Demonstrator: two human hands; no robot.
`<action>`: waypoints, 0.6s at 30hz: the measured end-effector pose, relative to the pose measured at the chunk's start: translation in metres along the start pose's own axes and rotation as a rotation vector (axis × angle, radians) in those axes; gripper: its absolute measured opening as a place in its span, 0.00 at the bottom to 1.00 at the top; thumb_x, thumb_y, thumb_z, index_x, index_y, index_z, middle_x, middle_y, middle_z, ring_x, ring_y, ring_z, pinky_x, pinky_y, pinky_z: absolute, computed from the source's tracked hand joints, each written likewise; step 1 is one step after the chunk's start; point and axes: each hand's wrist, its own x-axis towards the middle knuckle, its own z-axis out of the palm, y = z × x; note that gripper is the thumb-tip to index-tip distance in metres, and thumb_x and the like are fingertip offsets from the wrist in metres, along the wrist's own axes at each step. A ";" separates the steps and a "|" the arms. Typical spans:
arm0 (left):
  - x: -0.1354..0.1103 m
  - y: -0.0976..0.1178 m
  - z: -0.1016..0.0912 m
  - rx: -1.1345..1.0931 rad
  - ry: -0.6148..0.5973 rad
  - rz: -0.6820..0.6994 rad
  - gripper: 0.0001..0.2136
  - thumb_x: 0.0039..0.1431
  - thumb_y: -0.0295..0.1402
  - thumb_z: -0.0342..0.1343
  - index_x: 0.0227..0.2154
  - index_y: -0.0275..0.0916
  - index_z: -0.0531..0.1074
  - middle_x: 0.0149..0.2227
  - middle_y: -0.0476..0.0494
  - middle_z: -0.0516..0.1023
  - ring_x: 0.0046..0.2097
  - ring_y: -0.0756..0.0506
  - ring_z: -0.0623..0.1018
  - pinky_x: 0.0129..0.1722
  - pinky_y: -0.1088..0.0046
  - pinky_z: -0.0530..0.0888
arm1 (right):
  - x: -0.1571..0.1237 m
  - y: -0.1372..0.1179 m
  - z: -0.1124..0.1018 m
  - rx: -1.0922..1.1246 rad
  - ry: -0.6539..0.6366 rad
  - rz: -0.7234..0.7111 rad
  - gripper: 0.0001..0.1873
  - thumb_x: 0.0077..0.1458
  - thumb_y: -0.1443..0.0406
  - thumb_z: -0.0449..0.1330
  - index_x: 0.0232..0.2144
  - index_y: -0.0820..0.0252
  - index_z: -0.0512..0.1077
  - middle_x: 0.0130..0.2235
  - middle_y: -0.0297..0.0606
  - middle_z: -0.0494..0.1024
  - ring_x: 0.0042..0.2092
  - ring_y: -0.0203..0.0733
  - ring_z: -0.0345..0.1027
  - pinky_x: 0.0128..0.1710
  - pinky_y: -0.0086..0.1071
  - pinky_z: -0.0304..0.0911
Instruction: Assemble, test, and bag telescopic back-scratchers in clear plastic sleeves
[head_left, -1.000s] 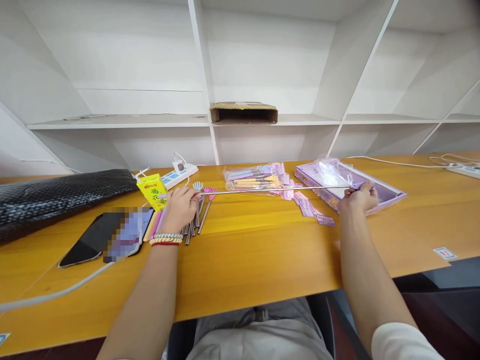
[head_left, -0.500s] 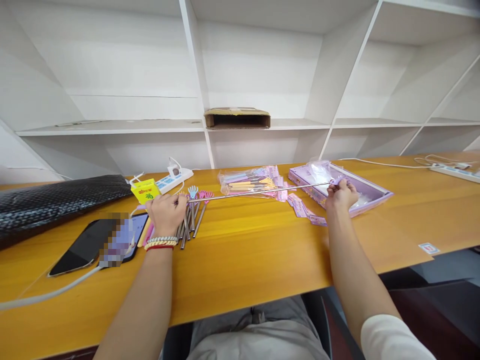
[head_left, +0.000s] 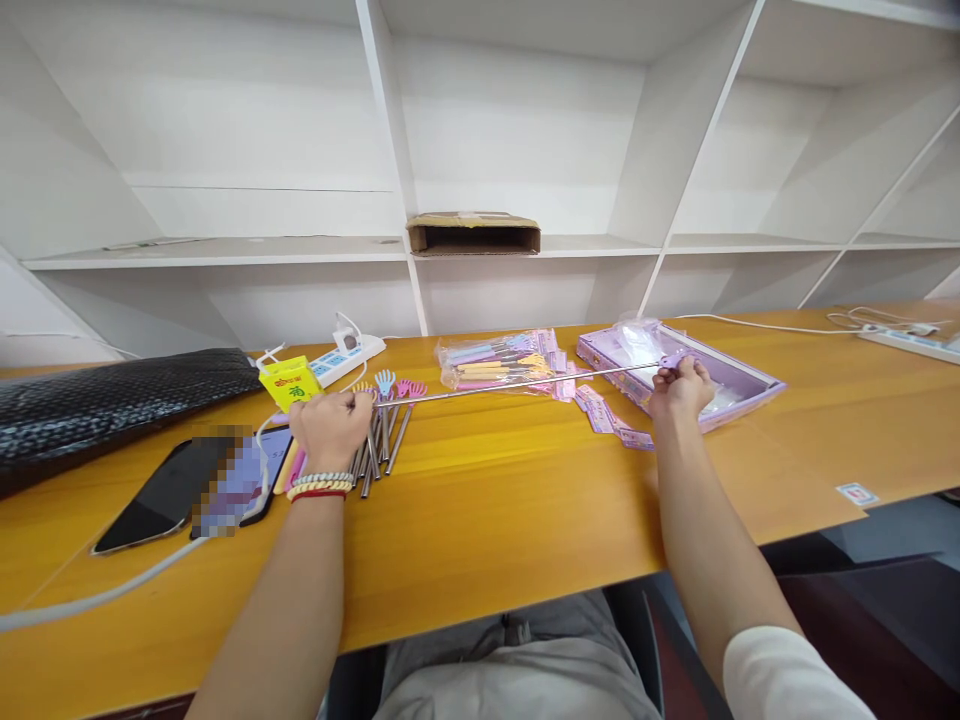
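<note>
A thin telescopic metal rod (head_left: 517, 383) is stretched out level above the wooden table (head_left: 487, 520). My left hand (head_left: 330, 428) is closed around its left end. My right hand (head_left: 679, 390) pinches its purple end piece at the right. Under my left hand lie several collapsed metal rods with small coloured hand-shaped tips (head_left: 386, 425). Behind the rod sits a clear bag of more such pieces with pastel handles (head_left: 499, 362). A purple box lid (head_left: 739, 385) with clear plastic in it lies behind my right hand.
Small purple tags (head_left: 607, 418) lie near the purple box lid. At the left are a yellow carton (head_left: 289, 382), a white power strip (head_left: 346, 357), a phone (head_left: 157, 495) with a white cable, and a black textured bag (head_left: 112, 400). White shelves with a cardboard box (head_left: 472, 233) stand behind.
Both hands have drawn slightly left and the rod's span between them is a little shorter. The camera has shifted, so everything sits a bit lower-left in view.
</note>
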 end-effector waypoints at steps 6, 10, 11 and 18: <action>0.001 -0.002 -0.005 -0.051 -0.253 -0.058 0.26 0.53 0.50 0.37 0.28 0.39 0.77 0.31 0.36 0.77 0.37 0.35 0.73 0.33 0.65 0.63 | -0.004 0.004 0.002 0.007 -0.133 0.073 0.11 0.50 0.59 0.54 0.34 0.56 0.58 0.29 0.29 0.70 0.19 0.28 0.57 0.15 0.22 0.52; 0.004 -0.008 -0.003 -0.126 -0.306 -0.049 0.24 0.53 0.51 0.39 0.32 0.41 0.76 0.34 0.38 0.77 0.38 0.37 0.73 0.34 0.66 0.65 | -0.007 -0.001 0.001 0.069 -0.212 0.127 0.15 0.50 0.52 0.51 0.34 0.55 0.59 0.27 0.30 0.67 0.21 0.31 0.58 0.18 0.25 0.55; 0.004 -0.010 -0.001 -0.144 -0.313 -0.040 0.23 0.53 0.50 0.40 0.33 0.42 0.76 0.34 0.38 0.77 0.38 0.37 0.73 0.34 0.66 0.65 | -0.008 -0.002 0.000 0.105 -0.250 0.141 0.17 0.51 0.49 0.48 0.34 0.55 0.59 0.26 0.30 0.66 0.22 0.32 0.59 0.18 0.26 0.56; 0.006 -0.018 -0.002 -0.180 -0.257 -0.074 0.25 0.53 0.53 0.40 0.31 0.40 0.77 0.29 0.37 0.76 0.34 0.36 0.73 0.28 0.65 0.63 | -0.006 -0.001 0.000 0.123 -0.208 0.195 0.12 0.52 0.55 0.54 0.29 0.58 0.60 0.24 0.27 0.62 0.20 0.28 0.55 0.19 0.23 0.55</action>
